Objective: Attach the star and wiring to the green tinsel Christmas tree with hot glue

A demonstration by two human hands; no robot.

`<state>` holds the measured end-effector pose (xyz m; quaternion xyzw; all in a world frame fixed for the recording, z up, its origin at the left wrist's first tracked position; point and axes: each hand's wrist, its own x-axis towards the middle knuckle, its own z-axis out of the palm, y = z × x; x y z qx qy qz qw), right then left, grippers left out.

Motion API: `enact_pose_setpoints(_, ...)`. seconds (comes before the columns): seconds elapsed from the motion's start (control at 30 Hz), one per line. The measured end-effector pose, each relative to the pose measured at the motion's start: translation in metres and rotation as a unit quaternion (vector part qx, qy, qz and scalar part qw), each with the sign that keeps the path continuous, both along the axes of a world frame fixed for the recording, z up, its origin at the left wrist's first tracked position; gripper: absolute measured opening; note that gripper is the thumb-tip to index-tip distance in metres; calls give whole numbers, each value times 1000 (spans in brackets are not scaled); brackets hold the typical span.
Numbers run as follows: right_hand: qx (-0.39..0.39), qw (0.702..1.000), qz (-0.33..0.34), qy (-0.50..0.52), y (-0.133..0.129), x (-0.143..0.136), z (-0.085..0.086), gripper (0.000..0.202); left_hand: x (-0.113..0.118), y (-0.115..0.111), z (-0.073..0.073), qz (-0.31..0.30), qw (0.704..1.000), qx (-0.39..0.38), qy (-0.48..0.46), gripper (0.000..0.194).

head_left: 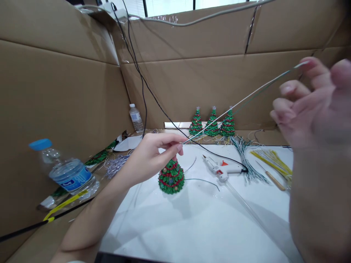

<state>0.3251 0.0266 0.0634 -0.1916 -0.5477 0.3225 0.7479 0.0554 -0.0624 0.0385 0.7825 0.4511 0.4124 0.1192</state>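
Note:
My left hand (161, 151) pinches one end of thin white and green strands (241, 101) between thumb and fingertips, just above a small decorated green tree (171, 179) on the white board. The strands stretch up to the right, where my right hand (309, 98) is raised close to the camera. Their far end meets a fingertip of that hand; its fingers are curled and blurred, and the exact hold is hard to make out. A thin dark green wire (203, 179) lies beside the tree's base.
A glue gun (222, 170) lies on the white board (192, 226), its cord trailing back. Behind stand three small trees (212, 124). Wire bundles (244, 160), yellow strips (274, 164) and a wooden-handled awl (275, 180) lie right. A large bottle (71, 175) stands left, among cardboard walls (55, 91).

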Motion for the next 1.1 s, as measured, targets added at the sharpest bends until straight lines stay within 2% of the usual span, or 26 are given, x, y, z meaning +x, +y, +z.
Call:
enact_pose_setpoints(0.1, -64, 994, 91, 6, 0, -13, -1, 21, 0, -2, 0, -6, 1000, 5, -19, 15)
enact_pose_setpoints(0.2, -97, 986, 136, -18, 11, -20, -8, 24, -1, -3, 1, 0, 999, 9, -49, 14)
enact_pose_setpoints(0.27, -95, 987, 131, -16, 16, -24, -13, 33, -3, -3, 1, 16, 997, 25, -73, 14)
enact_pose_setpoints(0.3, -81, 990, 118, -12, 17, -26, -15, 45, -4, -3, 1, 28, 995, 38, -85, 14)
enact_pose_setpoints(0.37, -26, 996, 90, 1, 15, -29, -16, 68, -6, -1, 1, 59, 990, 76, -107, 14)
enact_pose_setpoints(0.4, 4, 996, 86, 6, 12, -30, -16, 71, -7, 0, 0, 77, 985, 102, -116, 14)
enact_pose_setpoints(0.43, 30, 995, 92, 6, 9, -31, -15, 64, -8, 1, 0, 94, 979, 132, -123, 15)
enact_pose_setpoints(0.5, 64, 988, 141, -25, 3, -30, -14, 30, -8, 3, -1, 116, 968, 183, -127, 17)
enact_pose_setpoints(0.53, 67, 979, 182, -64, 2, -29, -15, 12, -8, 3, -2, 117, 965, 198, -125, 17)
enact_pose_setpoints(0.57, 58, 965, 227, -118, 1, -27, -16, 12, -7, 2, -3, 109, 965, 203, -122, 18)
enact_pose_setpoints(0.63, 20, 914, 313, -257, 1, -26, -19, 29, -4, -1, -4, 74, 973, 190, -108, 19)
enact_pose_setpoints(0.7, -18, 849, 361, -386, 1, -27, -23, 41, 0, -4, -5, 36, 981, 177, -75, 20)
enact_pose_setpoints(0.73, -25, 826, 365, -429, 0, -28, -24, 45, 2, -5, -6, 20, 984, 171, -47, 21)
enact_pose_setpoints(0.77, -25, 815, 360, -454, -1, -31, -25, 46, 3, -5, -7, 7, 986, 164, -15, 21)
enact_pose_setpoints(0.8, -22, 818, 348, -458, -2, -33, -26, 44, 5, -5, -8, -4, 988, 157, 14, 21)
enact_pose_setpoints(0.87, -11, 843, 316, -436, -6, -39, -25, 36, 6, -4, -9, -25, 990, 132, 51, 20)
enact_pose_setpoints(0.93, 7, 859, 274, -432, -10, -43, -24, 34, 7, -3, -10, -40, 993, 97, 57, 19)
enact_pose_setpoints(1.03, 24, 845, 218, -488, -12, -44, -23, 38, 8, -1, -11, -53, 997, 49, 42, 19)
enact_pose_setpoints(1.1, 17, 832, 212, -512, -12, -44, -23, 36, 8, -1, -11, -60, 998, 21, 26, 18)
